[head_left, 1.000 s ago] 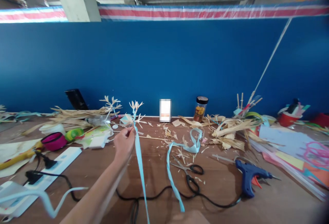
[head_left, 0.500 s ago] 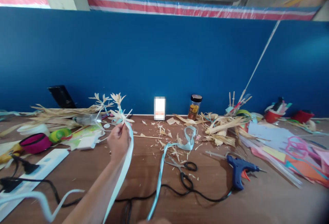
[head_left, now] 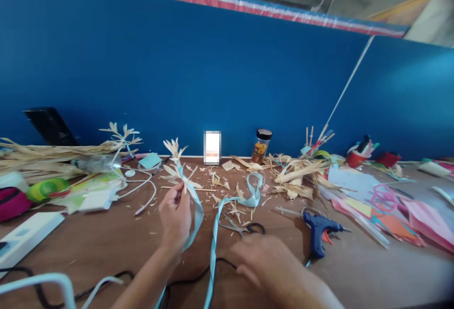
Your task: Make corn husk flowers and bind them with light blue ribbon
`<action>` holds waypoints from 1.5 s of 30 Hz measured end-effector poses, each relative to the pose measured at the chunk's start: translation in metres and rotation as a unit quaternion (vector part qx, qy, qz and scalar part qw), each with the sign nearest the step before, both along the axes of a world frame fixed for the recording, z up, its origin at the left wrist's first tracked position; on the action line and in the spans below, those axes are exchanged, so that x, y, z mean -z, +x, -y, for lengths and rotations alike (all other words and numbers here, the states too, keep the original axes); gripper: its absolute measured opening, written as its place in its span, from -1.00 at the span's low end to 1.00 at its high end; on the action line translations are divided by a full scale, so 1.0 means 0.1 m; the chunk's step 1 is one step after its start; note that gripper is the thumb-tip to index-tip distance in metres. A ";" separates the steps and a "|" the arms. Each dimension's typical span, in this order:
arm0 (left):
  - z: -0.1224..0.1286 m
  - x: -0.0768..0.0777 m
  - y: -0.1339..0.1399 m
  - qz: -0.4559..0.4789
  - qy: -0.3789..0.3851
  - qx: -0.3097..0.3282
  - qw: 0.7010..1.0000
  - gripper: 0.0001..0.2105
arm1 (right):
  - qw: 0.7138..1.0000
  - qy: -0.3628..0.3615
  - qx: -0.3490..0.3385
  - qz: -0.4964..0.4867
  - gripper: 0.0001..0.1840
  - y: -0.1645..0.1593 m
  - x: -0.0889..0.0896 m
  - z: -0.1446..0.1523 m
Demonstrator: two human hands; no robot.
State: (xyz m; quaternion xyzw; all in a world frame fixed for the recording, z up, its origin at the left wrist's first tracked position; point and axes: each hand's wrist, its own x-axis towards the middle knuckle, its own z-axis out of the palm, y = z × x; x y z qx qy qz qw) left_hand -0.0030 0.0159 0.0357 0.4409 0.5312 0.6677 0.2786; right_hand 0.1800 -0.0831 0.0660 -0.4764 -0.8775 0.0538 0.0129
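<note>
My left hand (head_left: 176, 217) pinches the stem of a flower (head_left: 175, 162) made of pale dried husk, held upright above the table. From its fingers a light blue ribbon (head_left: 197, 210) hangs in a loop on the right side. My right hand (head_left: 260, 257), smeared by motion, is over the lower handle of the scissors (head_left: 243, 226); one black ring and part of the blades still show. Whether its fingers touch them is hidden. Between the hands runs a twisted light blue ribbon strip (head_left: 214, 243), curled at its far end.
A blue glue gun (head_left: 317, 233) lies right of my right hand. Husk scraps (head_left: 301, 172), a black-lidded jar (head_left: 261, 147) and a white blurred-out upright object (head_left: 212, 148) are along the blue partition. On the left are a power strip (head_left: 39, 233) and white cable (head_left: 154, 191).
My right hand has come up from the bottom edge to the scissors. My left hand keeps the flower and appears further right as the view has turned left and tilted.
</note>
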 end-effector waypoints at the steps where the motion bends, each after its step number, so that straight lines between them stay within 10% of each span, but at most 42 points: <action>1: 0.02 0.02 0.02 0.008 0.002 0.015 1.000 -0.71 | 0.998 0.011 0.056 0.005 -0.87 0.13 -0.01 -0.05; 6: 0.01 0.20 0.06 0.064 -0.012 0.049 0.997 -0.76 | 0.978 0.023 0.205 -0.006 -0.82 0.41 0.04 -0.30; 22: 0.04 0.32 0.00 0.081 -0.058 0.149 0.984 -0.74 | 0.955 0.015 0.263 -0.137 -0.87 0.07 0.43 -0.74; 29: 0.06 0.25 0.02 0.140 -0.087 0.192 0.967 -0.71 | 0.859 -0.041 0.147 -0.488 -0.88 -0.11 0.01 -0.61; 36: 0.09 0.20 0.04 0.187 -0.097 0.214 0.954 -0.75 | 0.779 -0.054 0.114 -0.614 -0.91 -0.36 -0.03 -0.62; 45: 0.06 0.17 0.06 0.126 -0.099 0.168 0.973 -0.82 | 0.810 0.031 -0.045 -0.584 -0.90 -0.48 0.06 -0.44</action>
